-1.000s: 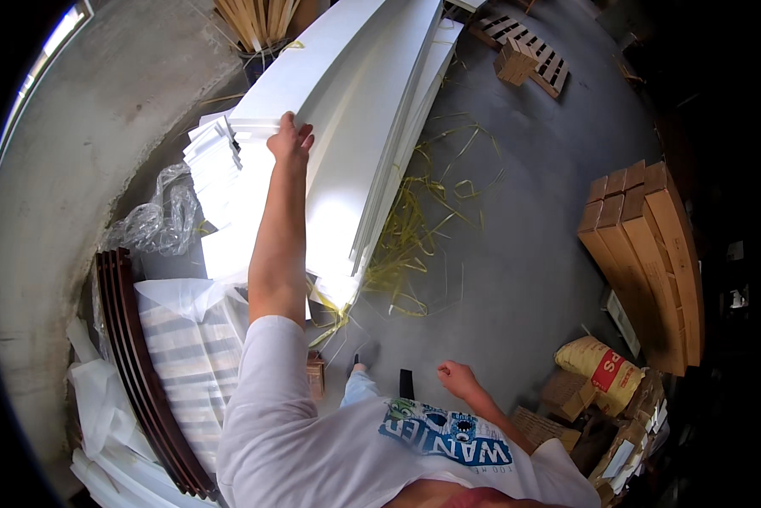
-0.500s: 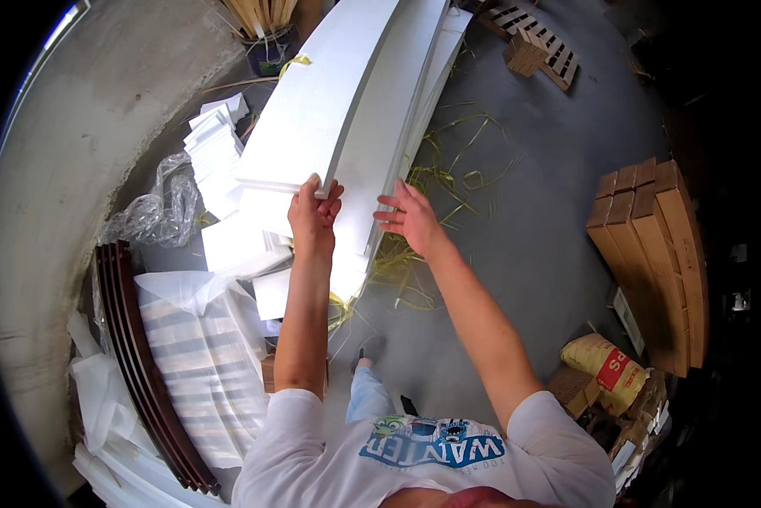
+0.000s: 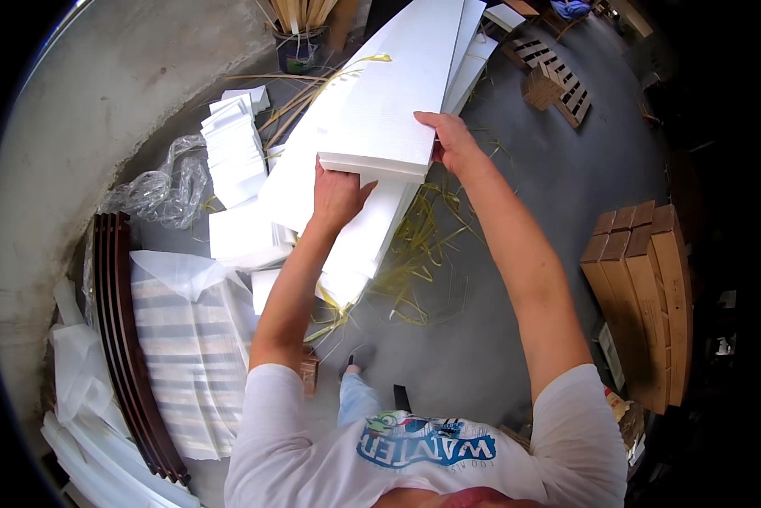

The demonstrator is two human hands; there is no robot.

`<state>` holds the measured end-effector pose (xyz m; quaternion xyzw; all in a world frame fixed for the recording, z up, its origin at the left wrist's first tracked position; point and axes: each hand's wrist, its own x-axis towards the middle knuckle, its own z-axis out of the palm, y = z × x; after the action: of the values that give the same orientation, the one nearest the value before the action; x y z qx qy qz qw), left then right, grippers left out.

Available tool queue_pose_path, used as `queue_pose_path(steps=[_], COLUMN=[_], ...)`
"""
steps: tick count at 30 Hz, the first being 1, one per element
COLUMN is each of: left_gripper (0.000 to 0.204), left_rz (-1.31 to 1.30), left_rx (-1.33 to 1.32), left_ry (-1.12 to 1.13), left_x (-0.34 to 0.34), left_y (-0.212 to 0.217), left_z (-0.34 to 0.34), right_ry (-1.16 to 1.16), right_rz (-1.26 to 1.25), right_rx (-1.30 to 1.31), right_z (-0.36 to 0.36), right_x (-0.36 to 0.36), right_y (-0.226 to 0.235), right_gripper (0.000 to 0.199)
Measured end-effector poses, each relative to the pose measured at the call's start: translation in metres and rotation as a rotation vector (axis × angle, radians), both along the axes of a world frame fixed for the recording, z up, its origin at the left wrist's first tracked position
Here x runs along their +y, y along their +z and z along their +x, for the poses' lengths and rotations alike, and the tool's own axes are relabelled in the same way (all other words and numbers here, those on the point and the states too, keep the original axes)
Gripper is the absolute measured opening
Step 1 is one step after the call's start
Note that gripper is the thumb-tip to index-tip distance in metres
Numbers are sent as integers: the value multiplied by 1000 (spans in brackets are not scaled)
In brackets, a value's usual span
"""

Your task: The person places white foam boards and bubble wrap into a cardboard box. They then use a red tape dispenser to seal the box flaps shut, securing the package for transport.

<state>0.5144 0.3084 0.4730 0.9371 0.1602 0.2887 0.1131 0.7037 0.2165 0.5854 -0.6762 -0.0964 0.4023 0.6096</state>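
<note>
Right grip (image 3: 455, 146) partly out of sight beneath the white board (image 3: 401, 93).

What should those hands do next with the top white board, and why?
Maybe lift the near end of the top white board slightly: the left hand is at its near left corner, the right hand holds its right edge, thumb on top, and other white boards lie below.

Near left, I log dark curved slats (image 3: 130, 347); beyond them, crumpled clear plastic (image 3: 170, 190) by a rough wall (image 3: 101, 110). Far: bucket (image 3: 298, 52) of wooden sticks (image 3: 304, 14). Right, I note tall brown cartons (image 3: 643, 313); far right, slatted pallet (image 3: 567, 80).
</note>
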Motion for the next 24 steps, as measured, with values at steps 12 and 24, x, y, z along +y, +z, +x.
queue_pose_path(steps=[12,24], left_gripper=[60,57], left_rz=[82,150], left_rx=[225,345], left_ry=[169,136], left_x=[79,76], left_y=[-16,-17], left_z=[43,42], right_ry=[-175,-333], right_rz=[69,-88], right_rx=[-105,-321], right_z=[4,-173], right_x=[-235,-449], right_y=[32,107], right_gripper=[51,64])
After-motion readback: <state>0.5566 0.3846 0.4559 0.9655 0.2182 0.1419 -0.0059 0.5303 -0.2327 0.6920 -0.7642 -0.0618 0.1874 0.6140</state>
